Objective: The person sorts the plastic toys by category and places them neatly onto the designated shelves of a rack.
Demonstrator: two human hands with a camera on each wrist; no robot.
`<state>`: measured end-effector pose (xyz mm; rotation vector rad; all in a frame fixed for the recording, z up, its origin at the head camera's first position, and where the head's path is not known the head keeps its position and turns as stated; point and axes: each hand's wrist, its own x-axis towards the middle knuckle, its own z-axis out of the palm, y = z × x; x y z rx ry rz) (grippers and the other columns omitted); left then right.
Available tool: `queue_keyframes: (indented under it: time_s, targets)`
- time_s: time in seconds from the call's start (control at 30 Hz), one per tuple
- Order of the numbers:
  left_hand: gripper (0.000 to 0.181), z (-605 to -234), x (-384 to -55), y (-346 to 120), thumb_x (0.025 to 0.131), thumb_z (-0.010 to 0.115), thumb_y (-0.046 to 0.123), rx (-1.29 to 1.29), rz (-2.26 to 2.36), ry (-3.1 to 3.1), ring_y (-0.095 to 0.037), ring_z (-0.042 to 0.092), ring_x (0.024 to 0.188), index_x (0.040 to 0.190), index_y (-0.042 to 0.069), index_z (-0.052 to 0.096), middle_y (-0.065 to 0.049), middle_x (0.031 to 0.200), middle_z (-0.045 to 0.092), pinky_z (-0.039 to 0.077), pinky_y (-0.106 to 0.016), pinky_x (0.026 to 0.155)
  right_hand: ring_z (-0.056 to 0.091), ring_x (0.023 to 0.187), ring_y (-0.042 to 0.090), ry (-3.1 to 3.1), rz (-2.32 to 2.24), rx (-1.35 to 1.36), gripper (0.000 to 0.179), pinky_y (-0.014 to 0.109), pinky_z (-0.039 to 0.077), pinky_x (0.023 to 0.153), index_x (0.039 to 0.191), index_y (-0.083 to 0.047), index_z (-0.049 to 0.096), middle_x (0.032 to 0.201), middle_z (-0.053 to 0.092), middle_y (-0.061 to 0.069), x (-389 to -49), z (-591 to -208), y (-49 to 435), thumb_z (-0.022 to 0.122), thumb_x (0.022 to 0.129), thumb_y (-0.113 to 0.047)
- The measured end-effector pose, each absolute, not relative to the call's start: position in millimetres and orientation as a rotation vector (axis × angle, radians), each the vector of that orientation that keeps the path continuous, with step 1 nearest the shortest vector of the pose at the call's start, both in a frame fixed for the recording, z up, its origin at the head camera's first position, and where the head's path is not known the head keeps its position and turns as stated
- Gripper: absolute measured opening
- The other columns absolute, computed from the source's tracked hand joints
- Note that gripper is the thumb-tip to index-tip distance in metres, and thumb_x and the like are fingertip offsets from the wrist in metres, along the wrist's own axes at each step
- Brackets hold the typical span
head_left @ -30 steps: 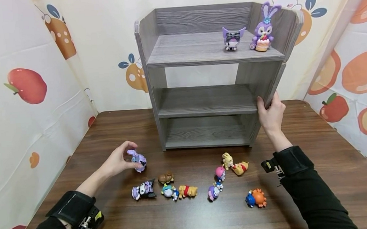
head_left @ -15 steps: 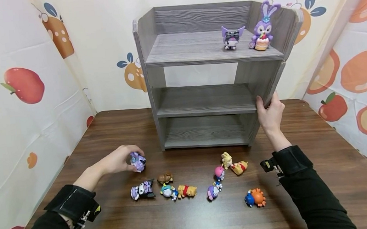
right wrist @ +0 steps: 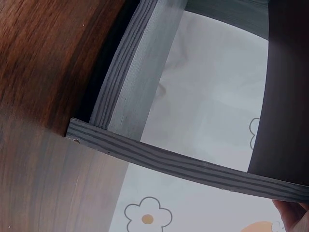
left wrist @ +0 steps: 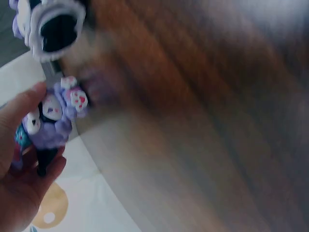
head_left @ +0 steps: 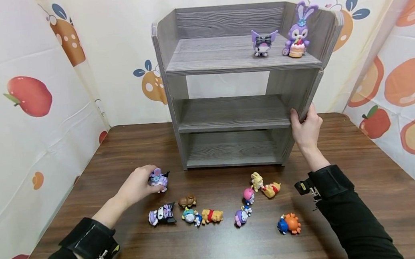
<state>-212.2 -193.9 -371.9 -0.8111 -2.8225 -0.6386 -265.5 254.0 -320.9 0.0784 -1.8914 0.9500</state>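
Note:
My left hand [head_left: 139,185] pinches a purple figurine [head_left: 158,179] between thumb and fingers, close over the table at the left. In the left wrist view this figurine [left wrist: 50,116] shows purple clothing, small white faces and a black tip near the fingers. My right hand [head_left: 306,129] grips the right side panel of the grey wooden shelf [head_left: 234,126], thumb at its front edge. Just in front of the left hand lies a black-and-purple figurine [head_left: 162,215]. On the shelf's top level stand a purple figurine with pointed ears [head_left: 263,43] and a purple rabbit figurine [head_left: 296,35] with a cake.
Several small figurines lie in front of the shelf: a brown one [head_left: 187,201], a yellow bear in red [head_left: 212,216], a pale yellow rabbit [head_left: 257,181], another yellow bear [head_left: 271,190], and an orange crab-like one [head_left: 292,223]. Printed cloth [head_left: 121,27] surrounds the table [head_left: 216,249].
My left hand has turned the purple figurine, and its black tip now points right. The hand has shifted slightly. My right hand stays on the shelf's side.

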Motion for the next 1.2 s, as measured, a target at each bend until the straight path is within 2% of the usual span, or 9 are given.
queue_keyframes:
  time_s: [0.2,0.4,0.47,0.7,0.9,1.2]
  targets:
    - [0.041,-372.7,-209.0,-190.1,0.064,0.079,0.019,-0.727,-0.644,-2.818,-0.016,0.053,0.070,0.092,-0.002,0.057,-0.006,0.081,0.057,0.044,-0.034,0.062,0.061,0.080,0.033,-1.894,0.953,0.082,0.027,0.006,0.031,0.058,0.105,0.005,0.055,0.095,0.062,0.023,-266.4,-321.3,254.1,0.055,0.083,-0.010]
    - [0.056,-367.9,-208.6,-190.1,0.060,0.081,0.015,-0.828,-0.648,-2.809,-0.024,0.055,0.085,0.104,-0.006,0.054,-0.012,0.095,0.056,0.045,-0.039,0.074,0.061,0.081,0.032,-1.895,0.958,0.073,0.027,0.006,0.031,0.059,0.105,0.005,0.055,0.095,0.062,0.023,-267.2,-321.7,253.9,0.056,0.082,-0.010]
    - [0.056,-365.3,-209.0,-189.7,0.059,0.081,0.011,-0.876,-0.626,-2.808,-0.025,0.055,0.087,0.104,-0.007,0.053,-0.014,0.097,0.056,0.045,-0.039,0.075,0.060,0.080,0.032,-1.891,0.959,0.072,0.027,0.006,0.031,0.059,0.104,0.005,0.055,0.094,0.062,0.023,-267.3,-321.4,253.9,0.056,0.082,-0.010]
    - [0.040,-359.7,-209.8,-187.9,0.059,0.079,0.004,-0.919,-0.521,-2.811,-0.020,0.052,0.073,0.090,-0.005,0.055,-0.008,0.082,0.055,0.044,-0.036,0.066,0.060,0.075,0.032,-1.883,0.952,0.072,0.026,0.008,0.031,0.056,0.103,0.006,0.055,0.092,0.062,0.024,-267.6,-320.5,253.9,0.056,0.082,-0.010]
    - [0.038,-354.7,-207.7,-180.6,0.059,0.080,0.004,-0.912,-0.541,-2.793,-0.018,0.051,0.071,0.087,-0.003,0.055,-0.006,0.079,0.054,0.044,-0.034,0.063,0.057,0.067,0.030,-1.878,0.946,0.064,0.025,0.011,0.031,0.053,0.102,0.008,0.055,0.088,0.062,0.023,-267.8,-321.0,253.4,0.055,0.082,-0.008]
    - [0.036,-320.4,-199.5,-152.1,0.061,0.078,0.005,-0.928,-0.491,-2.764,-0.017,0.052,0.070,0.089,-0.002,0.056,-0.004,0.078,0.054,0.044,-0.033,0.062,0.060,0.078,0.034,-1.866,0.962,0.066,0.026,0.009,0.031,0.058,0.102,0.008,0.055,0.093,0.062,0.023,-268.0,-319.3,253.8,0.055,0.082,-0.008]
